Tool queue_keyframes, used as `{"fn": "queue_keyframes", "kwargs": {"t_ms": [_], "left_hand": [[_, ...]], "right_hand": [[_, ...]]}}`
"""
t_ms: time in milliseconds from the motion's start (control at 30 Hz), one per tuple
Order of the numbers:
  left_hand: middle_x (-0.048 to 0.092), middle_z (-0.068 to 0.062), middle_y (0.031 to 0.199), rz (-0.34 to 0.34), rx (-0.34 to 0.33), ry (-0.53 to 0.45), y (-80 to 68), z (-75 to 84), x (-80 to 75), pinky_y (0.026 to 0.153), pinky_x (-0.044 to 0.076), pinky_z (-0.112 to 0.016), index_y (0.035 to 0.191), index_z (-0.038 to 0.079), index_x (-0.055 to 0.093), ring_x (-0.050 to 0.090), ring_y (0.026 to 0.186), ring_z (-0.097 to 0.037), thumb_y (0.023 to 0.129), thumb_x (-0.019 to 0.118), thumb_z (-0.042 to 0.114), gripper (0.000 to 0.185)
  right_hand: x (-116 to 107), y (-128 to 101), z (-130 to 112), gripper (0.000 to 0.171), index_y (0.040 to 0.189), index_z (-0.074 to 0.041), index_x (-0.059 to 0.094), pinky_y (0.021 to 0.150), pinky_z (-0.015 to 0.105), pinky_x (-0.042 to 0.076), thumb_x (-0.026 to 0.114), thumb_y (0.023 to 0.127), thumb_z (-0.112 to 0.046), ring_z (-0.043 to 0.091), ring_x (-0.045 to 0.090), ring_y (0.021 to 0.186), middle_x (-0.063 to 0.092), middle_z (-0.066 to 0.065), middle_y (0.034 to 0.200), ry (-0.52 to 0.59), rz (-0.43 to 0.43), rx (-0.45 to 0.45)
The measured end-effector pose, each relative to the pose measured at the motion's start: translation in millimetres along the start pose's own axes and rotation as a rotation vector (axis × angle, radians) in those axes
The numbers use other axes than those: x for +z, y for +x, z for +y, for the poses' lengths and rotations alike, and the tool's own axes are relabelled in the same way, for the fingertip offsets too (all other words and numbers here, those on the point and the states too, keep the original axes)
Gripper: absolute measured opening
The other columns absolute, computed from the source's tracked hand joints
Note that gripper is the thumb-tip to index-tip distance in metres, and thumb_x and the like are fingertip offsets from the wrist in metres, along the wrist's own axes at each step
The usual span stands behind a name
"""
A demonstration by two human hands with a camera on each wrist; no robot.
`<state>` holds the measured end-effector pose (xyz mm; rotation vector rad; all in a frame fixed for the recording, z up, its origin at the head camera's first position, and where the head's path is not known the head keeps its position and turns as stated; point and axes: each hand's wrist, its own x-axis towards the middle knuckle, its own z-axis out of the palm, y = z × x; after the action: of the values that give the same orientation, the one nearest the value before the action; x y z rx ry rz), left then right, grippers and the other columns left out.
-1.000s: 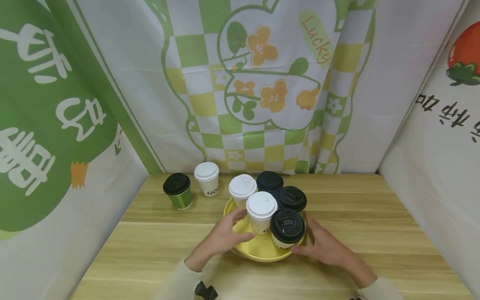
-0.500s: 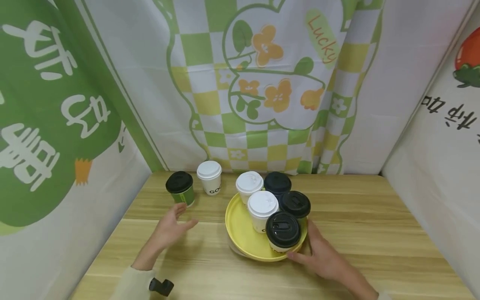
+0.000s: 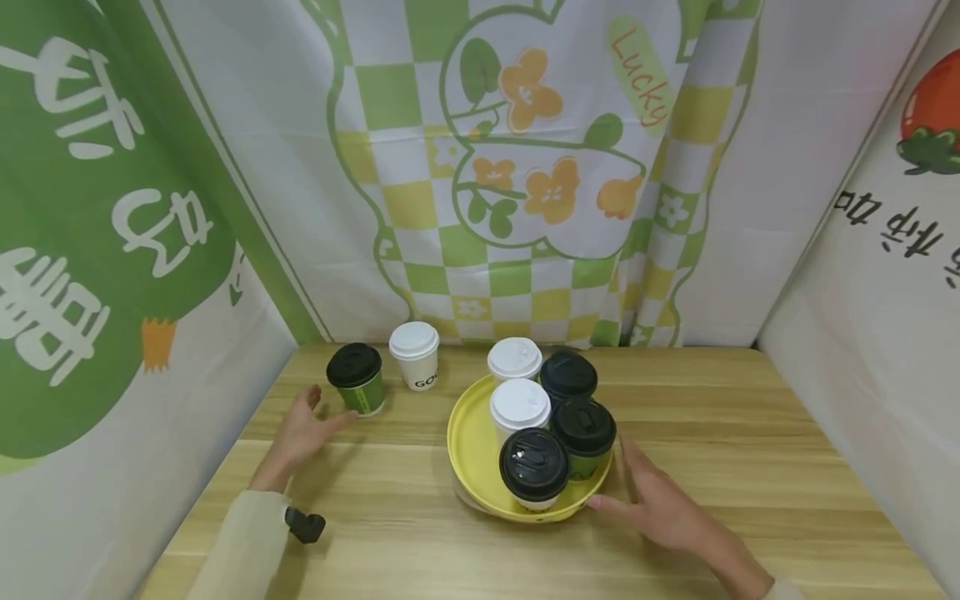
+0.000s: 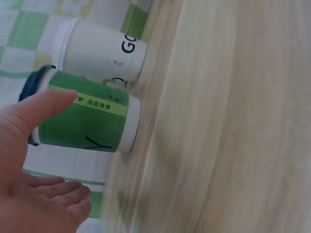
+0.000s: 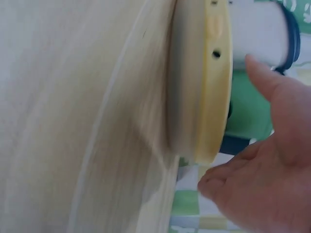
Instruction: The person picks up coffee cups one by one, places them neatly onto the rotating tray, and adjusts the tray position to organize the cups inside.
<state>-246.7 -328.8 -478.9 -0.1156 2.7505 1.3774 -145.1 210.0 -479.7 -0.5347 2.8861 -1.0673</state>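
Fingers of left hand (image 3: 303, 429) spread beside green cup (image 3: 357, 380); right hand (image 3: 660, 508) loose-fingered by yellow tray (image 3: 468, 433).

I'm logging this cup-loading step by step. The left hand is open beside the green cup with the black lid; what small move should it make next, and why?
Probably close the left hand round the green cup. In the left wrist view the thumb is already against the cup's side while the fingers are straight, so no grip is formed. The cup stands upright on the table, apart from the yellow tray, which has free space on its left.
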Motion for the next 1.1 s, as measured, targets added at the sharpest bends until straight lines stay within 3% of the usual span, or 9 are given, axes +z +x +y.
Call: {"fn": "queue_keyframes", "kwargs": {"t_ms": [167, 367, 600, 900, 1100], "left_hand": [[0.002, -0.034, 0.174, -0.003, 0.002, -0.063, 14.0, -3.6, 3.3, 0.131, 0.021, -0.066, 0.167, -0.005, -0.004, 0.010, 0.161, -0.054, 0.095, 0.079, 0.045, 0.121], [0.010, -0.031, 0.175, 0.021, 0.061, -0.138, 24.0, -4.7, 12.5, 0.131, 0.021, -0.065, 0.168, -0.001, 0.006, 0.014, 0.162, -0.050, 0.092, 0.083, 0.040, 0.116], [0.025, -0.027, 0.172, 0.072, 0.085, -0.179, 30.9, -1.7, 18.2, 0.132, 0.023, -0.062, 0.167, -0.001, 0.016, 0.023, 0.162, -0.045, 0.091, 0.086, 0.037, 0.110], [0.042, -0.025, 0.164, 0.124, 0.146, -0.206, 39.8, 1.2, 29.1, 0.129, 0.033, -0.058, 0.164, 0.003, 0.026, 0.038, 0.155, -0.042, 0.093, 0.084, 0.029, 0.095], [0.043, -0.025, 0.162, 0.154, 0.120, -0.183, 40.7, 2.3, 32.9, 0.128, 0.036, -0.058, 0.164, 0.003, 0.027, 0.041, 0.153, -0.043, 0.094, 0.083, 0.032, 0.095]], "right_hand": [[6, 11, 10, 0.110, 0.172, -0.020, 0.005, 0.123, 0.071, 0.027, 0.077, 0.094, -0.049, 0.053, 0.031, 0.154, 0.024, 0.027, 0.172, 0.046, 0.029, -0.095], [12, 18, 16, 0.114, 0.172, -0.025, 0.000, 0.123, 0.072, 0.026, 0.079, 0.093, -0.048, 0.053, 0.031, 0.154, 0.026, 0.028, 0.171, 0.072, 0.016, -0.101], [7, 26, 20, 0.109, 0.172, -0.019, 0.009, 0.122, 0.067, 0.031, 0.081, 0.093, -0.041, 0.050, 0.039, 0.152, 0.036, 0.026, 0.168, 0.046, 0.008, -0.169], [7, 28, 28, 0.102, 0.168, -0.011, 0.026, 0.121, 0.065, 0.035, 0.083, 0.091, -0.045, 0.046, 0.043, 0.150, 0.045, 0.022, 0.164, 0.059, 0.018, -0.140], [9, 27, 29, 0.103, 0.167, -0.006, 0.027, 0.122, 0.066, 0.034, 0.082, 0.091, -0.046, 0.047, 0.041, 0.151, 0.043, 0.024, 0.165, 0.067, 0.014, -0.120]]}}
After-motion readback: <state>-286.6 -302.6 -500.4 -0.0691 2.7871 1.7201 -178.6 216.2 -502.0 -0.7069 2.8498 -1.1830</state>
